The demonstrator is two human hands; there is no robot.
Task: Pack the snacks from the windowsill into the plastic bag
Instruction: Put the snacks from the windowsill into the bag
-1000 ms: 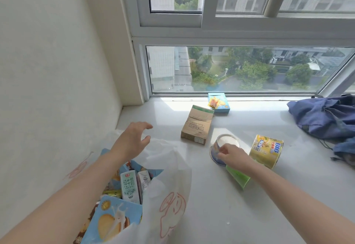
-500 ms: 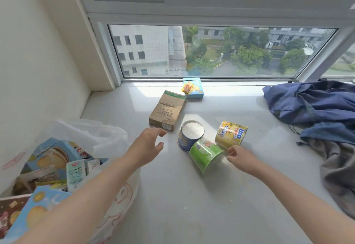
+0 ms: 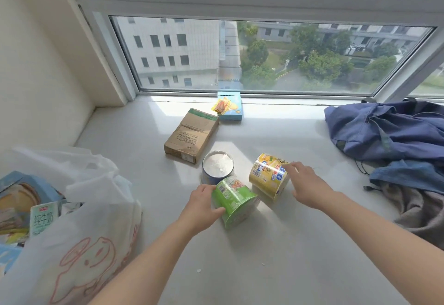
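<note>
A green snack cup (image 3: 234, 199) lies on its side on the white windowsill (image 3: 276, 256). My left hand (image 3: 201, 205) grips its left side, thumb and fingers curled round it. A yellow cup (image 3: 268, 176) lies tilted just to the right, and my right hand (image 3: 305, 183) holds its right edge. Behind them stands a blue cup with a white lid (image 3: 218, 166). Farther back lie a brown cardboard box (image 3: 191, 135) and a light-blue box (image 3: 229, 105) with a small orange packet on top. The white plastic bag (image 3: 79, 239) at the left holds several boxes and a milk carton.
A heap of blue and grey clothes (image 3: 394, 136) covers the sill's right side. The window frame (image 3: 240, 94) closes the back and a cream wall (image 3: 31, 64) the left. Bare sill lies in front of the cups.
My left hand has reached right and taken hold of the green cup. My right hand let go of the green cup and moved onto the yellow one. The view tilted further down.
</note>
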